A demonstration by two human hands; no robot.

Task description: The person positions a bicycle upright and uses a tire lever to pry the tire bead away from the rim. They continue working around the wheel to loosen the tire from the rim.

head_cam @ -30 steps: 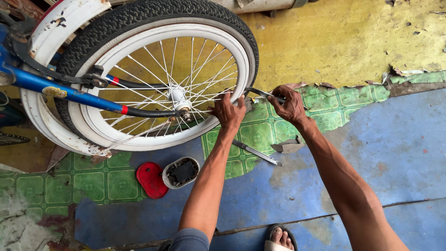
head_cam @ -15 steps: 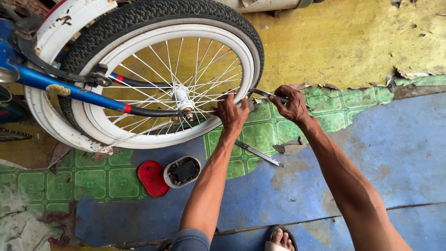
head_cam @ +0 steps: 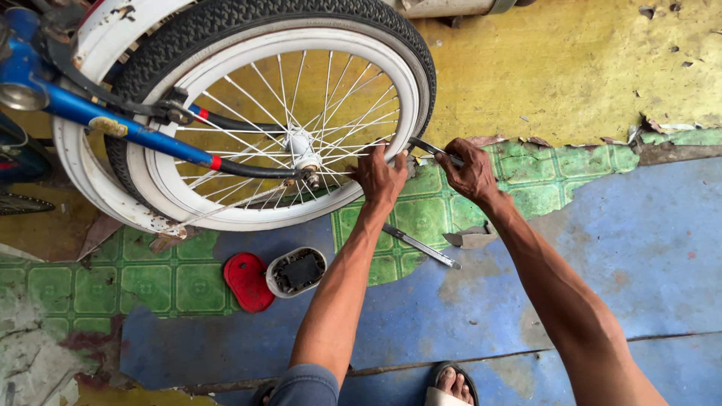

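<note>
Wheel (head_cam: 286, 120) over patchy green-blue floor (head_cam: 639, 240): left hand (head_cam: 380, 177) grips rim, right hand (head_cam: 470, 169) lever (head_cam: 435, 150).

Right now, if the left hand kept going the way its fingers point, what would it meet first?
The left hand already grips the white rim. Its fingers point up-left, so the spokes come first, then the hub. Depth is hard to judge.

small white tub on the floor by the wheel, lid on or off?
Off. The white tub shows its dark contents, and the red lid lies flat beside it, touching.
</note>
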